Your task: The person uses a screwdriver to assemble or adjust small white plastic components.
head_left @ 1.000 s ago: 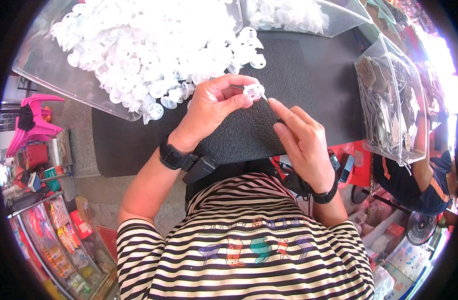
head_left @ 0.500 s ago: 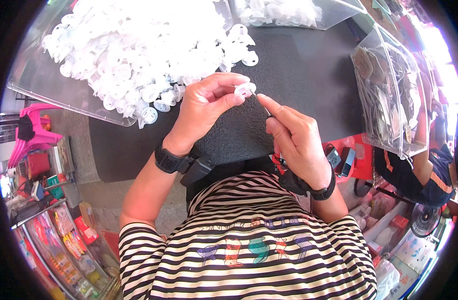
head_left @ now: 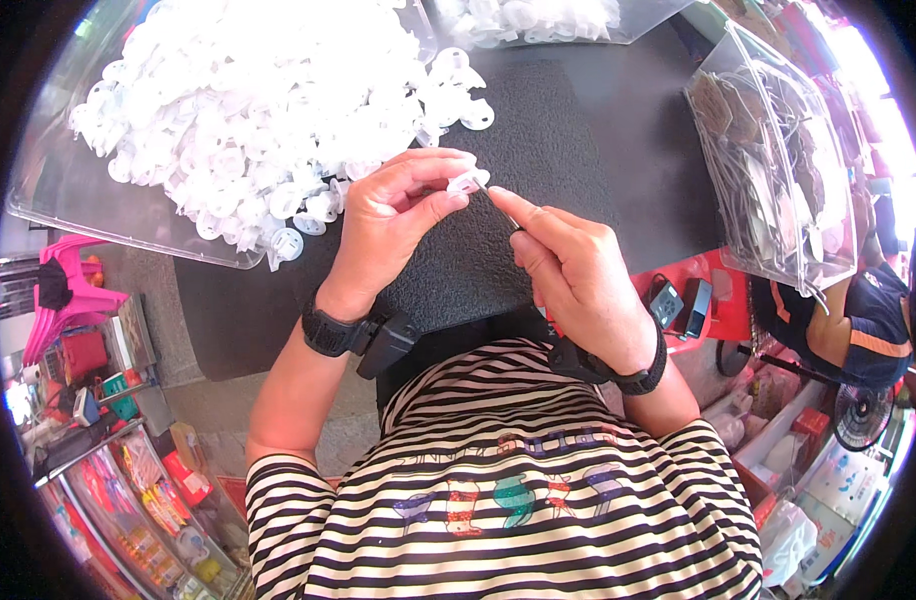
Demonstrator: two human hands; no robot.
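Between the thumb and fingers of my left hand (head_left: 378,225) is a small white plastic piece (head_left: 466,182), held above the black work mat (head_left: 578,150). My right hand (head_left: 583,275) grips a thin dark metal tool (head_left: 502,211) like a slim screwdriver or pick, its index finger stretched along the shaft. The tool's tip meets the right side of the white piece; whether it goes inside I cannot tell. Beyond my left hand, a large heap of similar white plastic pieces (head_left: 268,110) spills from a clear tray (head_left: 143,232) onto the mat.
A second clear tray (head_left: 638,30) of white parts stands at the far side. To the right is a clear bin (head_left: 778,180) with cords and flat pieces. Black adapters (head_left: 695,305) lie on a red surface near my right wrist. Another person's dark sleeve (head_left: 873,330) shows at the right.
The whole scene has shifted slightly left in the picture. The tool's tip has come onto the white piece, which appears a little tilted. Both grips are unchanged.
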